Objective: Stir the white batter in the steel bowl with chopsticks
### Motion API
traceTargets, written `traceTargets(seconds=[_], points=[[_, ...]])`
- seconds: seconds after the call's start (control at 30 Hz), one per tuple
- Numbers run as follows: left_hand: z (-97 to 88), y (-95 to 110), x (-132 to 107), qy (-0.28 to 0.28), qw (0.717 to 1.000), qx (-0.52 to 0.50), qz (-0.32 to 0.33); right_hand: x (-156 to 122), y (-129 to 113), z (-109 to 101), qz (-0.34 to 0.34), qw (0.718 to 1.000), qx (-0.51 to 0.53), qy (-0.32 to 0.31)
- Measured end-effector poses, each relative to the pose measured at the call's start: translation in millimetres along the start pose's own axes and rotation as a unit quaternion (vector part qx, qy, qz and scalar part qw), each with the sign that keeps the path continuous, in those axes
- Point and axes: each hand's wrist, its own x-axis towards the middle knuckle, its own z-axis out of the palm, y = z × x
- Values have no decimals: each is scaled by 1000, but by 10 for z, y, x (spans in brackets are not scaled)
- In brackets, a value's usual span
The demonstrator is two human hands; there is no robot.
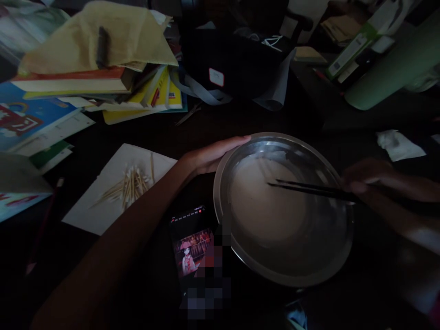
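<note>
A wide stainless steel bowl (338, 245) appears tilted on the dark table, with a pale, cloudy, liquid-looking mixture (264, 206) in its bottom. My left hand (215, 155) rests along the bowl's far left side, fingers extended against the rim and a fingertip at its top edge. Dark chopsticks (309, 188) are gripped in my right hand (366, 176), which is blurred at the bowl's right rim. Their tips reach over the mixture; whether they touch it I cannot tell.
Cotton swabs (132, 185) lie on white paper (87, 213) beside my left forearm. A lit phone (190, 247) is close to the bowl, partly pixelated. Stacked books (72, 85) stand back left, a black bag (233, 57) behind, a green cylinder (388, 68) and crumpled tissue (400, 145) right.
</note>
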Motion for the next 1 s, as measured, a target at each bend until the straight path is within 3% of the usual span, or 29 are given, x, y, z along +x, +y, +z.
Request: traceTargets(seconds=[0.13,0.23,0.33,0.43,0.5,0.6,0.7,0.8,0.9,1.0], points=[[-10,-4,3,5,1000,1,2,21,62,-94,-113,987,47,-107],[-30,-18,19,3,1000,-4,3,68,42,-8,-186,962,74,-185],[-46,-26,32,-5,1000,-13,0,81,-2,118,-168,974,71,-132],[-45,-19,31,1,1000,-12,-4,49,-24,144,-79,996,13,-37],[-35,-8,22,4,1000,-9,-1,20,-16,88,-29,999,-11,-9],[-16,3,5,7,1000,-4,-5,-5,23,-40,-27,999,19,-21],[-7,3,0,7,1000,0,-6,14,43,-93,-92,987,67,-114],[-12,-2,9,17,1000,0,-2,62,4,-1,-150,967,78,-192],[-16,-3,17,29,1000,-3,-13,82,-47,148,-147,979,65,-129],[-8,0,13,31,999,-7,-7,47,-35,192,-89,995,26,-44]])
